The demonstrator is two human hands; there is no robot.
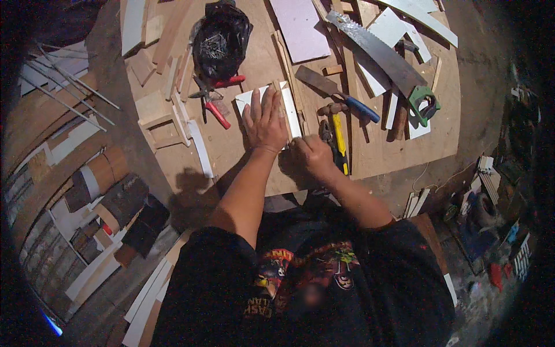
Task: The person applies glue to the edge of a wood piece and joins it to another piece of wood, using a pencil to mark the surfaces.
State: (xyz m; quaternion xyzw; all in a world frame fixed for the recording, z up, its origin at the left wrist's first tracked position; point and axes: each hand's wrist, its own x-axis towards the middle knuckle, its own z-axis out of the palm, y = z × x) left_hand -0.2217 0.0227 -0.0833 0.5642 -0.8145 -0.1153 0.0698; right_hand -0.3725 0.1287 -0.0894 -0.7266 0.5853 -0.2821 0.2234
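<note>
My left hand [266, 128] lies flat with its fingers stretched over a small white-faced wooden piece [291, 115] on the worktable, pressing it down. A narrow wood strip shows along the piece by the fingertips. At the near right corner of the piece, my right hand [315, 155] is closed, its knuckles up; whatever its fingers grip is hidden. Just right of that hand lie dark-jawed pliers [327, 137] and a hammer [339, 139] with a yellow and black handle. Pincers with red handles [216, 113] rest left of the piece.
A black plastic bag of nails [215, 49] sits at the far left of the plywood worktable [399, 157]. A broad blade with a blue handle [361, 109] and a green-handled handsaw [384, 55] lie to the right. Wood offcuts [157, 124] crowd the left side.
</note>
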